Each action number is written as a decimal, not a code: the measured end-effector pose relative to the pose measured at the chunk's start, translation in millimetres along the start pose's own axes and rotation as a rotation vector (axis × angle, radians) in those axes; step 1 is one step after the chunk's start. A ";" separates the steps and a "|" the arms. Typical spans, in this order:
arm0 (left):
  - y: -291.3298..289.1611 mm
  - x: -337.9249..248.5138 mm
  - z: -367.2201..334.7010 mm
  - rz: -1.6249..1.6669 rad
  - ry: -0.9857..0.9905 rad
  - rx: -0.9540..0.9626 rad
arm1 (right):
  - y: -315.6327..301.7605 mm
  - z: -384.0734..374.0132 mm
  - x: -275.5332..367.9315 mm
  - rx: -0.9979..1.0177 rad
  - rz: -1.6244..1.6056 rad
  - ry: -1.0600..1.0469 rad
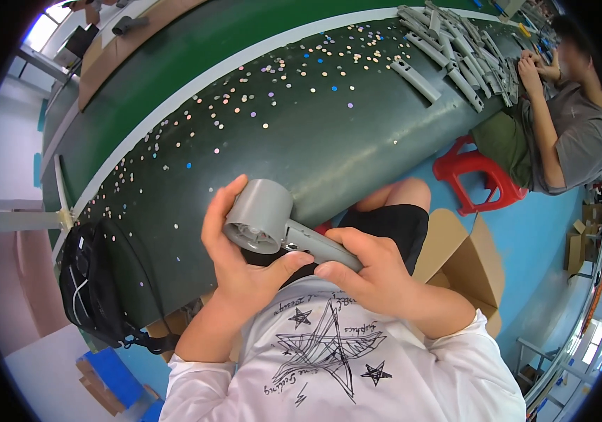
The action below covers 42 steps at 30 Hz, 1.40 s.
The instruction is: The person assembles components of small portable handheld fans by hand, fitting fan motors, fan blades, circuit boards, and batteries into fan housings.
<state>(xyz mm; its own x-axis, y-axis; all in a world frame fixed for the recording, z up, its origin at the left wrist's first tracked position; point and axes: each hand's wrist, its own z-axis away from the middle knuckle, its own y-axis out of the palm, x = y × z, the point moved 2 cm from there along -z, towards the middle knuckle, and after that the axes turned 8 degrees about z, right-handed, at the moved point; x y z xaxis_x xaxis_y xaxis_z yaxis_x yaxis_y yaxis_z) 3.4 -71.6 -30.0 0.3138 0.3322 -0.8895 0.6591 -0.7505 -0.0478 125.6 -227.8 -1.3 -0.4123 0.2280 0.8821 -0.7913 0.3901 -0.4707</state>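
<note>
Above my lap I hold a grey hair dryer [262, 207], tilted, with a short wide barrel and a straight handle. The barrel's open end faces down toward me and shows spoke-like parts inside. My left hand [234, 260] wraps the barrel from the left, its thumb reaching the joint by the handle. Around the handle's lower end [332, 252], my right hand [378, 271] is closed, thumb on the near side. Small dark openings or buttons show near the joint; I cannot make out which.
Many small coloured discs [266, 126] lie scattered over the dark green table [315, 162]. Grey handle shells [456, 56] are heaped at the far right, near a seated co-worker [561, 126] and a red stool [480, 179]. A black bag [90, 281] sits left; an open cardboard box [466, 264] stands right.
</note>
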 end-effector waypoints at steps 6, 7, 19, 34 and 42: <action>5.1 -1.1 -5.6 0.022 -0.120 0.042 | 4.6 6.6 -5.9 0.098 -0.195 0.167; 5.1 -1.6 -5.8 0.025 -0.103 0.072 | 5.4 7.8 -6.8 0.097 -0.238 0.158; 6.7 -5.8 -11.5 -0.059 0.000 0.146 | 18.3 17.0 -10.5 0.127 -0.413 0.293; 1.7 0.8 -12.4 0.095 -0.338 0.125 | 9.7 3.0 -19.1 0.322 -0.961 0.462; -0.8 -18.8 -18.7 -0.075 -0.193 0.170 | 9.3 7.4 -15.1 0.364 -1.059 0.416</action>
<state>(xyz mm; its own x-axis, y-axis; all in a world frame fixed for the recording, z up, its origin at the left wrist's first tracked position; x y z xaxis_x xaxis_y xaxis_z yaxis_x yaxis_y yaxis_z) 9.7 -66.6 -4.7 0.1212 0.2876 -0.9501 0.5458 -0.8187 -0.1782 121.1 -234.3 -18.8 0.6467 0.2429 0.7230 -0.7590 0.2981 0.5788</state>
